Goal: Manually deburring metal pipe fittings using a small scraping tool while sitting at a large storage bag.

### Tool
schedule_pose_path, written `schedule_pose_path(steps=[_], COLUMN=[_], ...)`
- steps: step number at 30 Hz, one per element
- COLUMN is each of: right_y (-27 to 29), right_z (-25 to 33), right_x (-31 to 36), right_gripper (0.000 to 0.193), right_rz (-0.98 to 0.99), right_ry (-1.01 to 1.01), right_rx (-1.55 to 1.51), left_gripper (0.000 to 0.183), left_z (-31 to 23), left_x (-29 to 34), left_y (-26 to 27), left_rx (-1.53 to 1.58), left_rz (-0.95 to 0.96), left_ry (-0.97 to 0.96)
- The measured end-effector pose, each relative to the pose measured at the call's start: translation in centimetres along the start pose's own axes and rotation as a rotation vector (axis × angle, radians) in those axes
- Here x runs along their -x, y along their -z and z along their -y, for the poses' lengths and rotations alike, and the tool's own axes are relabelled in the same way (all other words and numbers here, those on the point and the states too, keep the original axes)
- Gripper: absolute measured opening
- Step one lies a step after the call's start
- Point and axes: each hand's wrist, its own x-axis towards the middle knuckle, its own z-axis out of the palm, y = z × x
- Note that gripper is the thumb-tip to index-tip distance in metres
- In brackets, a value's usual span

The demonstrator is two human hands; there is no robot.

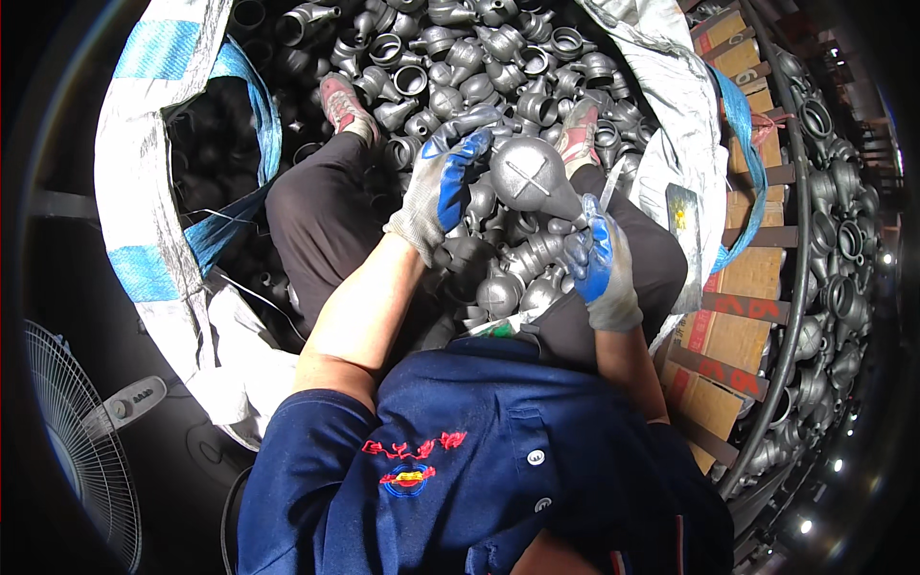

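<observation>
My right hand, in a grey glove with blue coating, is closed round the narrow neck of a grey metal casting. The casting has a rounded bulb with a raised cross, turned up toward me. A thin pale blade-like strip sticks up beside the right hand; whether that hand also grips it I cannot tell. My left hand, gloved alike, is raised just left of the bulb. Its fingers stretch toward the casting, with a small gap visible. Many similar castings lie below, between my legs.
A white woven bulk bag with blue straps surrounds me and the heaped castings. A fan stands at lower left. On the right are wooden slats, a curved metal rail and another heap of castings.
</observation>
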Motion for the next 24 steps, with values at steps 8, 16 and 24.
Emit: schedule_pose_path(steps=[8, 16, 24], right_y=[-1.5, -3.2, -3.3], right_z=[1.0, 2.3, 1.8], right_x=[0.9, 1.5, 1.9], right_gripper=[0.027, 0.024, 0.026], right_rz=[0.019, 0.053, -0.027], right_ry=[-0.006, 0.045, 0.141], right_rx=[0.16, 0.285, 0.36], left_gripper=[0.025, 0.022, 0.02], left_z=[0.5, 0.4, 0.4], left_x=[-0.1, -0.4, 0.0], left_y=[1.3, 1.0, 0.3], left_rx=[-0.37, -0.335, -0.187], left_rz=[-0.015, -0.137, -0.155], left_ry=[-0.083, 0.062, 0.159])
